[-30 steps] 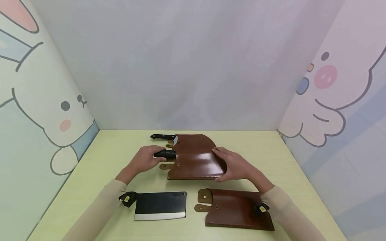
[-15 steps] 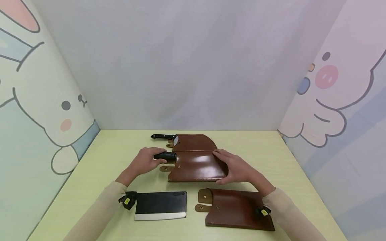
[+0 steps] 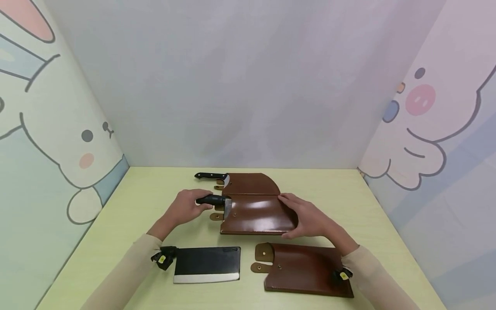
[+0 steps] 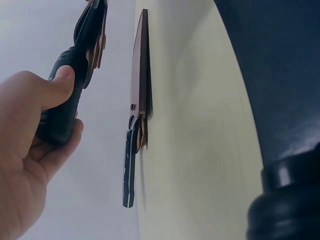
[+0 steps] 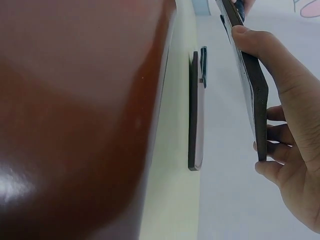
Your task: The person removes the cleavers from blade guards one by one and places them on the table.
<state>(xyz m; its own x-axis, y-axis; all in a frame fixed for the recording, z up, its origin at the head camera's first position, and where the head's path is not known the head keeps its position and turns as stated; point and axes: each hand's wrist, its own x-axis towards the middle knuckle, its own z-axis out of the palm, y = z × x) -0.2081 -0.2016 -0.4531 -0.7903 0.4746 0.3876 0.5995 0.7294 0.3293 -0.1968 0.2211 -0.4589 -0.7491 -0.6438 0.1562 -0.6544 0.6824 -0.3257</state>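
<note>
My left hand [image 3: 187,206] grips the black handle [image 3: 212,199] of a cleaver. A strip of its silver blade [image 3: 227,208] shows at the mouth of a brown leather sheath [image 3: 263,215]; the rest of the blade is hidden inside. Across from it, my right hand [image 3: 308,217] holds the sheath's far end, thumb on the near edge and fingers on the far one. The left wrist view shows the fingers and thumb wrapped about the handle [image 4: 61,107]. In the right wrist view the sheath [image 5: 258,95] appears edge-on, raised off the table.
Behind lies another brown sheath [image 3: 249,182] with a black-handled knife [image 3: 211,175] in it. Nearer me a bare cleaver [image 3: 207,263] lies at left, its handle partly behind my left sleeve. A third sheath [image 3: 302,269] with a loose strap lies at right, partly under my right forearm.
The held sheath has come slightly nearer me and shifted right with my right hand. The left hand stays almost in place, and a strip of blade now shows between handle and sheath.
</note>
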